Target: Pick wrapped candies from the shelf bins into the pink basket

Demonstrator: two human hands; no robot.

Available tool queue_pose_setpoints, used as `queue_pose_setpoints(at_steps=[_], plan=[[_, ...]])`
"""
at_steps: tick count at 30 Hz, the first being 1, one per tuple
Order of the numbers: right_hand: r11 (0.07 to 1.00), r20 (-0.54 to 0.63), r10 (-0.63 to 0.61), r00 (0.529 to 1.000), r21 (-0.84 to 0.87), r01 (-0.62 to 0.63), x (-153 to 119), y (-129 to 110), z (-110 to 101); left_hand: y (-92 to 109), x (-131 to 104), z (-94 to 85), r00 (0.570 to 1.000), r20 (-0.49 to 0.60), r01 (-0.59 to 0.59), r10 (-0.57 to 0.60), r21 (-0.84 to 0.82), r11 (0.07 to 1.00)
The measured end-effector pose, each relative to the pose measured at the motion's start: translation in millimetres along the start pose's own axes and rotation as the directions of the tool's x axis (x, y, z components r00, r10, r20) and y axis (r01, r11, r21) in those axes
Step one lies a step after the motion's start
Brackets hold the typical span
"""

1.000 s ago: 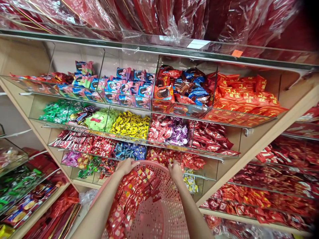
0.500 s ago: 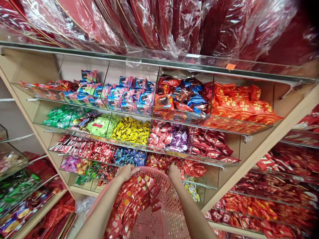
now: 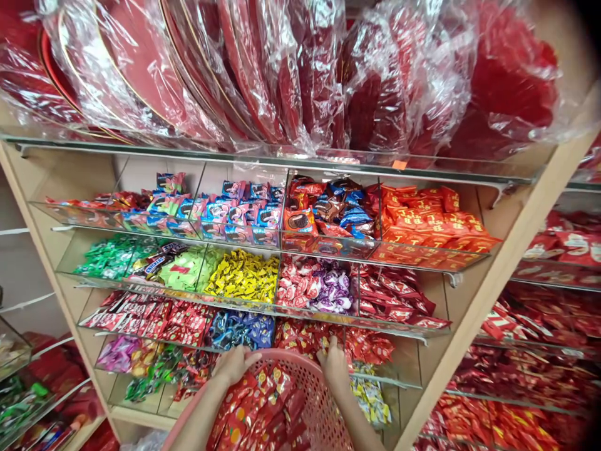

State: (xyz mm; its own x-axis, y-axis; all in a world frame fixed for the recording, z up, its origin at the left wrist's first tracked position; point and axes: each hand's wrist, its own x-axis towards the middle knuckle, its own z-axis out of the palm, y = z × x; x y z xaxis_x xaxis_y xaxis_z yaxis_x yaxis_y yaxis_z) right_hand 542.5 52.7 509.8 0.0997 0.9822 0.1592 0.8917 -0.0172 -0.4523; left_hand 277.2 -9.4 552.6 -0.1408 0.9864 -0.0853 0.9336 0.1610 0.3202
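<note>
A pink perforated plastic basket [image 3: 286, 356] is tilted below the lower shelves, with red-wrapped candies [image 3: 263, 407] heaped inside. My left hand [image 3: 235, 364] is closed on its far rim at the left, thumb toward the middle. On the right side of the rim my right hand [image 3: 334, 364] is closed too, its fingertips partly hidden. Just beyond both hands is a shelf compartment of similar red-wrapped candies [image 3: 300, 333]. Dark blue-wrapped candies [image 3: 239, 330] fill the compartment beside it, beyond my left hand.
Clear dividers split the shelves of snacks, including yellow-wrapped candies [image 3: 244, 275] and orange-red packets [image 3: 422, 216]. A glass shelf [image 3: 263, 156] above bears plastic-wrapped red items [image 3: 244, 69]. Wooden side panels [image 3: 507, 263] frame the unit; more stocked shelves stand left and right.
The view has tilted up, so shelves, hands and basket appear lower. Candies in the basket have spread toward its right side, covering more of its bottom. Both hands stay at the rim.
</note>
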Motion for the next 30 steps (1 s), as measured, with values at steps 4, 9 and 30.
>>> queue_pose_setpoints(at_steps=[4, 9, 30], plan=[[0.999, -0.049, -0.020, 0.999, 0.047, 0.023, -3, 5, 6, -2, 0, 1.9, 0.999, -0.034, -0.014, 0.014, -0.006, 1.000], [0.973, -0.161, -0.108, 0.981, 0.187, 0.138, -1, 15, 21, -4, 2, 5.0, 0.999, -0.048, -0.007, 0.006, -0.016, 1.000], [0.806, 0.392, -0.591, 0.705, 0.260, 0.532, -130, 5, -26, 6, 4, 2.2, 0.998, 0.042, 0.039, -0.038, -0.027, 0.999]])
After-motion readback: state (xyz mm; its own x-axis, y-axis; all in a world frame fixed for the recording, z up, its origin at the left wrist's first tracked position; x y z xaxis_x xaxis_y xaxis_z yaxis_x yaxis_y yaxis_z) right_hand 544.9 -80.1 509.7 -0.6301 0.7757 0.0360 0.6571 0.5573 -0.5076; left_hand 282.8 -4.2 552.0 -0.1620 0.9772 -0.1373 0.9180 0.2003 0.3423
